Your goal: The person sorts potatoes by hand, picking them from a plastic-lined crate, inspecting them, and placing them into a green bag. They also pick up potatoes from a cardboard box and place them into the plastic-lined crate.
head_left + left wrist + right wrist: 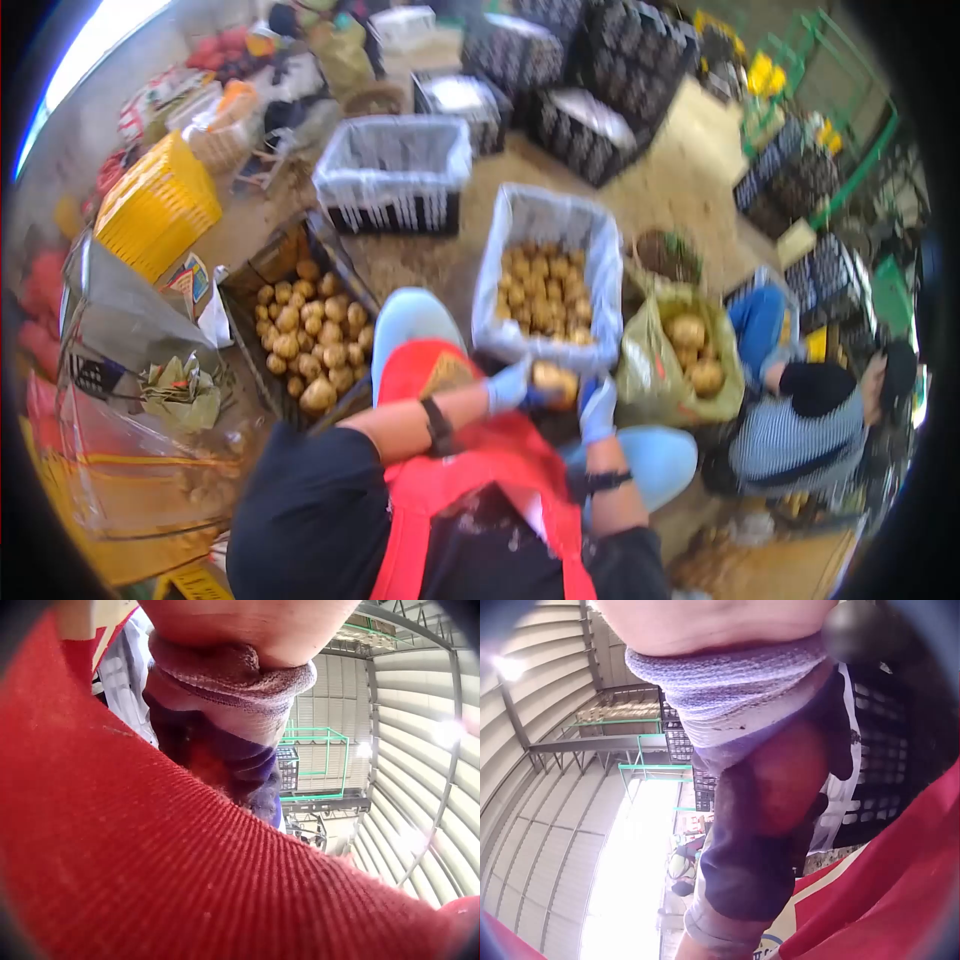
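Observation:
A potato [553, 385] is held between my two gloved hands, above my lap and just short of the lined crate. My left hand [510, 388] grips its left end, the dark-coated fingers under it. From the other side my right hand [598, 410] curls its fingers at the potato's right end. In the right wrist view, dark glove fingers lie around the reddish-brown potato [787, 784]. A red apron [150, 847] hides much of the left hand [217, 750] in the left wrist view. Potatoes fill part of the white-lined crate [545, 290] ahead.
Left of my knee stands a dark crate of potatoes [310, 335]. A green sack [650, 365] with larger potatoes sits at right, beside a crouching person [800, 430]. Farther off are a lined black crate [395, 165], a yellow basket [160, 205] and stacked black crates [640, 60].

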`<control>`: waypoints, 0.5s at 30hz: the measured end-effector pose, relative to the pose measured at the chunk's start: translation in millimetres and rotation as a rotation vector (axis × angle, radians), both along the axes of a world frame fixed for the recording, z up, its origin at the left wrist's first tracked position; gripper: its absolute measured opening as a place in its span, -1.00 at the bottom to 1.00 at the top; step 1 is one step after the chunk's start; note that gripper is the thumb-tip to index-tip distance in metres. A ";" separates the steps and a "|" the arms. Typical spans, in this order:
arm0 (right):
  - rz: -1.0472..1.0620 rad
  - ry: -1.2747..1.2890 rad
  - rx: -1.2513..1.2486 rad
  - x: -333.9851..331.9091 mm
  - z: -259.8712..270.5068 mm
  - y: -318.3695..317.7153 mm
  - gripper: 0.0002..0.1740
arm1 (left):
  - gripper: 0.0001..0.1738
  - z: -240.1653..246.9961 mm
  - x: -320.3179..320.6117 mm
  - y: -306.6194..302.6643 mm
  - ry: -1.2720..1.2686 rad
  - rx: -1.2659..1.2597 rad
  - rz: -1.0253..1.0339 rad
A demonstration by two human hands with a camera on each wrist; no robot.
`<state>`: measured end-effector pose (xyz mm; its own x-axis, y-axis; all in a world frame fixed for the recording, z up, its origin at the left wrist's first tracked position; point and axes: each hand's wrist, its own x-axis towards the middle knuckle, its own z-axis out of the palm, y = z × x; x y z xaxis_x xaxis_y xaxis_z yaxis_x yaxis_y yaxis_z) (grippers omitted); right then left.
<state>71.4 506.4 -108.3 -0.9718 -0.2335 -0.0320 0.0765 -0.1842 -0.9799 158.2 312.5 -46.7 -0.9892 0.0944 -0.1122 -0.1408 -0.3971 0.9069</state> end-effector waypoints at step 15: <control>0.286 -0.200 -0.397 47.0 102.8 8.6 -0.18 | -0.24 30.0 -7.3 5.8 0.114 -0.145 0.005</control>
